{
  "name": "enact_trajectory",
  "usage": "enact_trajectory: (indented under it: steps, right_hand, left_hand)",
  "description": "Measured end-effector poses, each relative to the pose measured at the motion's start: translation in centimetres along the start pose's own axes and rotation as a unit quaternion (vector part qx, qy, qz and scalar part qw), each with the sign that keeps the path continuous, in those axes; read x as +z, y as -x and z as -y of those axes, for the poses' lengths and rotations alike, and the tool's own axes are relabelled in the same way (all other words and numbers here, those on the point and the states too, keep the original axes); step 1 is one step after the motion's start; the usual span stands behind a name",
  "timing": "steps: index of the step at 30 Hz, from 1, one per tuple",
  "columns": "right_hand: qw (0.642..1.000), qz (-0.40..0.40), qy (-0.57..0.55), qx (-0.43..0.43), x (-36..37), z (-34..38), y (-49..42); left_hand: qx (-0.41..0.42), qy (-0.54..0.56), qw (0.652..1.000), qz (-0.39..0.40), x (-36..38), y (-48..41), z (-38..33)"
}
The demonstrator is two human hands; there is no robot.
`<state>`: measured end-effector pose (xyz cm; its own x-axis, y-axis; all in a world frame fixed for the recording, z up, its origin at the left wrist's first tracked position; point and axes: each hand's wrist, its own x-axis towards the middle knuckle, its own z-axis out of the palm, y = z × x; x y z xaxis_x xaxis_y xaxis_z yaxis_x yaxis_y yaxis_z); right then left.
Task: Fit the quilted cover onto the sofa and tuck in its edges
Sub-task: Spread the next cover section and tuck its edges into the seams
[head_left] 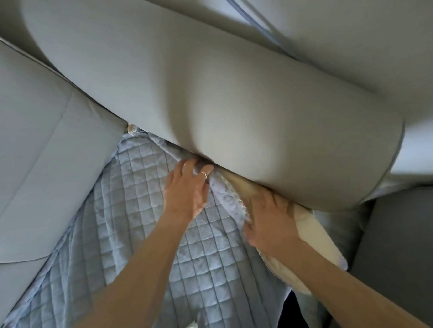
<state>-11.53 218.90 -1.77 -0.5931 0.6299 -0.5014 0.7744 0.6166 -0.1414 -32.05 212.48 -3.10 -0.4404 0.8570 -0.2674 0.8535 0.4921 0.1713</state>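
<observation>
A light blue quilted cover (143, 216) lies over the sofa seat, with its lace-trimmed edge and cream underside turned up at the right. My left hand (187, 192), which wears a ring, reaches to the crease under the grey back cushion (207, 90) and pinches a fold of the cover between its fingers. My right hand (270, 221) lies on the turned-up edge, its thumb hooked round the lace trim. Its fingertips are hidden under the cushion.
The grey armrest (36, 159) runs along the left, close against the cover. A darker grey seat section (407, 242) lies at the right. A dark gap (295, 309) shows below the cover's turned-up corner.
</observation>
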Motion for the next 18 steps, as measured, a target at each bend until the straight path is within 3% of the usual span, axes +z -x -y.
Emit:
enact_trajectory:
  steps: [2, 5, 7, 10, 13, 15, 16, 18]
  right_hand:
    - [0.999, 0.044, 0.026, -0.019, 2.5, -1.8, 2.4]
    - [0.996, 0.07, 0.047, 0.004, 4.9, -4.5, 5.1]
    - [0.998, 0.047, 0.031, 0.018, 5.0, -5.6, 5.4]
    - [0.998, -0.045, -0.024, 0.045, 2.8, -7.4, 4.6]
    - [0.982, -0.068, -0.17, 0.045, -0.7, -9.2, 3.6]
    - [0.938, -0.006, -0.339, 0.066, -3.0, -9.6, 2.9]
    - [0.886, 0.043, -0.452, 0.091, -3.6, -9.8, 2.6]
    - [0.743, 0.17, -0.63, 0.147, -4.1, -10.5, 2.0]
  left_hand:
    - [-0.003, -0.008, 1.0, -0.009, 0.6, 1.1, -1.0]
    - [0.068, -0.062, 0.996, 0.011, 1.3, 2.7, -2.5]
    - [0.107, -0.081, 0.991, 0.015, 1.6, 3.6, -3.4]
    - [0.098, -0.05, 0.994, -0.021, 2.1, 4.4, -5.1]
    - [0.075, 0.009, 0.996, -0.054, 1.4, 4.1, -6.3]
    - [0.043, 0.05, 0.994, -0.087, 0.4, 3.2, -7.1]
    - [0.014, 0.075, 0.992, -0.1, 0.1, 3.0, -7.7]
    - [-0.043, 0.13, 0.982, -0.126, 0.1, 3.1, -9.4]
